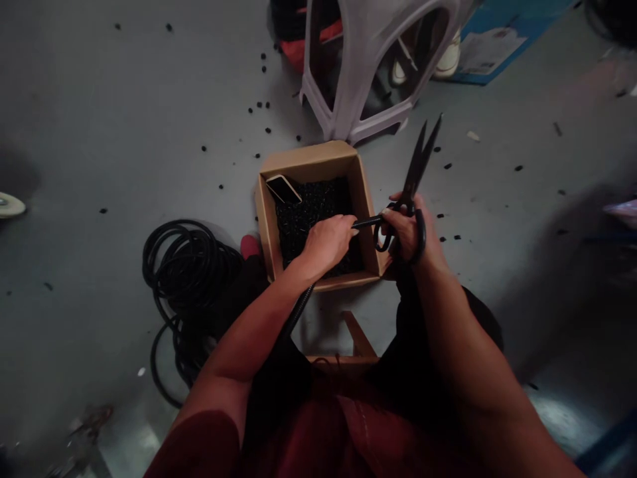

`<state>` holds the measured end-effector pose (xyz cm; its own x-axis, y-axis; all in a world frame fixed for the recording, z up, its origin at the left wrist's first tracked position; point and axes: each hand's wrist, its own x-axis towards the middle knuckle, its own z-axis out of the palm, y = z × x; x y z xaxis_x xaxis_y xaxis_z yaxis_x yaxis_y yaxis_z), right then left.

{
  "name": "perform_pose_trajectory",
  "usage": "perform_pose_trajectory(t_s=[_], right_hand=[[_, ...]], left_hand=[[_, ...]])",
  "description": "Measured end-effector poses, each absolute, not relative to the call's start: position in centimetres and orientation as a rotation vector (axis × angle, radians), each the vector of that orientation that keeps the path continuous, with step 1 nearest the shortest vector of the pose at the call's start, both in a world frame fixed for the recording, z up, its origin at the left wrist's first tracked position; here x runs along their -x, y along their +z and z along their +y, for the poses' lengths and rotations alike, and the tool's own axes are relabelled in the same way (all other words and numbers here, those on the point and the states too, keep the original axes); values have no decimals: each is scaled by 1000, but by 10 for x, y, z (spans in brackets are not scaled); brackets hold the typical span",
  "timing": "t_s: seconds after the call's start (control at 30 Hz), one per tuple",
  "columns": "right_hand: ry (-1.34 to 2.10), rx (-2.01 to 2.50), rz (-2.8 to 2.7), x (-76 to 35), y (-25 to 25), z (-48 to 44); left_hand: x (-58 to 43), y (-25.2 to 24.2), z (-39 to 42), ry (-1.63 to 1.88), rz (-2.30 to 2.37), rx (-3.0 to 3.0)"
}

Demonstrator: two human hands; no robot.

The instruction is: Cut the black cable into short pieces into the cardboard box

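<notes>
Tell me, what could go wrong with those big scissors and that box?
1. The scissors in the right hand sit close to the left hand, which holds the black tube; a finger could get nicked.
2. Cut pieces might miss the cardboard box; black bits dot the floor around it.
3. The phone resting in the box could get buried or scratched.

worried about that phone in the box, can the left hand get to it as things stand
Probably yes: the phone lies uncovered in the far-left corner of the open box, just beyond the left hand. But that hand grips the black tube, and the right hand holds the scissors.
</notes>
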<state>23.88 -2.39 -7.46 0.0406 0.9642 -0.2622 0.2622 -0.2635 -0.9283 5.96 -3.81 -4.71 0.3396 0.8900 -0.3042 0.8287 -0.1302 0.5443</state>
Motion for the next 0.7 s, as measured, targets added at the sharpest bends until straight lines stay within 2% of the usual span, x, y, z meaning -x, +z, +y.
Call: perform_pose_trajectory(t_s=[0.13, 0.5, 0.7], right_hand=[[1301, 1580, -1163, -235, -82, -23], [1370, 1668, -1379, -219, -74, -29], [1468, 1537, -1527, -215, -74, -35]], left_hand=[[-52, -45, -32, 98, 1460, -1938], [-13, -36, -6, 742, 1300, -993], [-3, -21, -4, 813, 1169, -828]])
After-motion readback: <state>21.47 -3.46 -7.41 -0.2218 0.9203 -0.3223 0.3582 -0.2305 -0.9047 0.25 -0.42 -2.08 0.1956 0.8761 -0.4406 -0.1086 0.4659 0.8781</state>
